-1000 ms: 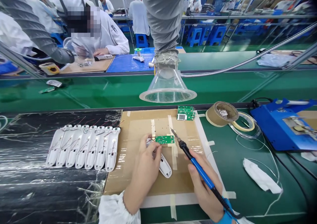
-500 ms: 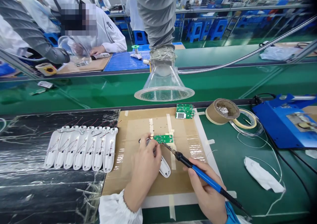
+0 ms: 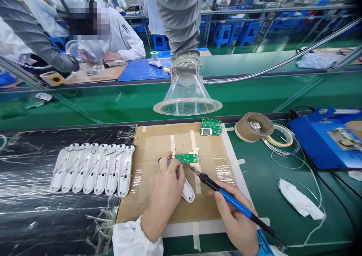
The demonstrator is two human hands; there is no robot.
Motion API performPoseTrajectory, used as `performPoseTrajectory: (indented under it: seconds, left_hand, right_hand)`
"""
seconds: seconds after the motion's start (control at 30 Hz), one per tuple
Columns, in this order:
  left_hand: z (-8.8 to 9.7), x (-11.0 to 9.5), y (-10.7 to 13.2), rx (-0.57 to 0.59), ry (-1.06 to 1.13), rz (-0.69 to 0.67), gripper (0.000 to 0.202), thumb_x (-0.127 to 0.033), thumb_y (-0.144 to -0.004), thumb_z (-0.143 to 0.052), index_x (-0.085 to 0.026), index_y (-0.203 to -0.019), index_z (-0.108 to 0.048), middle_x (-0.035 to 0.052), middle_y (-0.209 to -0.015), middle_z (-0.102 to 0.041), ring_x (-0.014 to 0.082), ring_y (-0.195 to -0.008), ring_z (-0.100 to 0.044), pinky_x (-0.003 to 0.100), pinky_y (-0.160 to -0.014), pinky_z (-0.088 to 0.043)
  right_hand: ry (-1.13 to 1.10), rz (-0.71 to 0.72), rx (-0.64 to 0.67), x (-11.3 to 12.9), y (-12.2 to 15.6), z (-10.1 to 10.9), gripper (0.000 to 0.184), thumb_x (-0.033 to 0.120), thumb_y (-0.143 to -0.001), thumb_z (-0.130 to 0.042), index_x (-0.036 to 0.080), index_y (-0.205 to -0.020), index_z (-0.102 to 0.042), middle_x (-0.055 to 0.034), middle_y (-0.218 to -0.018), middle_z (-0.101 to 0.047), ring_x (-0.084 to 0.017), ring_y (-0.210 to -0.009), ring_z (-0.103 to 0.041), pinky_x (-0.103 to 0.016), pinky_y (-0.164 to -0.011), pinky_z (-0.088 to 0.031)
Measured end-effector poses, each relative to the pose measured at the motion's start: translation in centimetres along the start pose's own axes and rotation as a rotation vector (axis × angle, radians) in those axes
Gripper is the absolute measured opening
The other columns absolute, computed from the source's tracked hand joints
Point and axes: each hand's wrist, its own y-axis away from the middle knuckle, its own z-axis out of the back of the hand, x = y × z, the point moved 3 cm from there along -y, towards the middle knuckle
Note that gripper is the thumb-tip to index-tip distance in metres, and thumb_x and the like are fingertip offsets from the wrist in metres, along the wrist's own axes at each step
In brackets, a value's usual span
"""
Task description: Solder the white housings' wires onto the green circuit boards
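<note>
Green worktop (image 3: 263, 188), carrying a taped cardboard mat (image 3: 152, 142); clear extraction funnel (image 3: 187, 93) well beyond the left hand (image 3: 165, 195); row of white shells (image 3: 93, 169) to that hand's left. Left hand, fingers pressed together, pinching at the green circuit board (image 3: 186, 158), palm over a white shell (image 3: 188, 192); right hand (image 3: 236, 218) closed pen-fashion round the soldering iron (image 3: 232, 201), tip at the board's near edge. Risk, as judged: the tip lies just beside the left fingertips, so a slip could burn them or shift the board.
</note>
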Motion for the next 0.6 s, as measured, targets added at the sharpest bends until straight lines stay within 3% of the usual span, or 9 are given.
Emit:
performPoseTrajectory:
  seconds: [0.3, 0.47, 0.6]
  left_hand:
    - [0.25, -0.07, -0.01, -0.002, -0.046, -0.014, 0.017, -0.019, -0.106, -0.056, -0.024, -0.1, -0.071, 0.0063, -0.15, -0.061, 0.024, -0.081, -0.075, 0.036, -0.06, -0.052]
    - [0.24, -0.2, -0.04, -0.015, -0.048, -0.02, 0.017, -0.018, -0.105, -0.057, -0.023, -0.098, -0.071, 0.0065, -0.149, -0.062, 0.0218, -0.076, -0.074, 0.035, -0.06, -0.052]
    - [0.23, -0.22, -0.14, 0.007, -0.057, 0.0, 0.016, -0.018, -0.106, -0.057, -0.023, -0.099, -0.071, 0.0058, -0.151, -0.061, 0.0228, -0.076, -0.075, 0.037, -0.061, -0.053]
  right_hand:
    - [0.004, 0.017, 0.012, -0.49, 0.07, 0.07, 0.022, 0.04, -0.103, -0.072, 0.027, -0.119, -0.08, -0.0076, -0.102, -0.085, -0.026, -0.089, -0.084, -0.032, -0.079, -0.072]
    - [-0.011, -0.075, -0.022, -0.26, 0.19, 0.35, 0.024, 0.045, -0.103, -0.072, 0.028, -0.119, -0.08, -0.0074, -0.105, -0.085, -0.029, -0.097, -0.083, -0.034, -0.078, -0.072]
    - [-0.025, -0.033, -0.038, -0.17, 0.13, 0.78, 0.022, 0.041, -0.103, -0.072, 0.027, -0.118, -0.08, -0.0071, -0.1, -0.085, -0.028, -0.09, -0.084, -0.032, -0.071, -0.072]
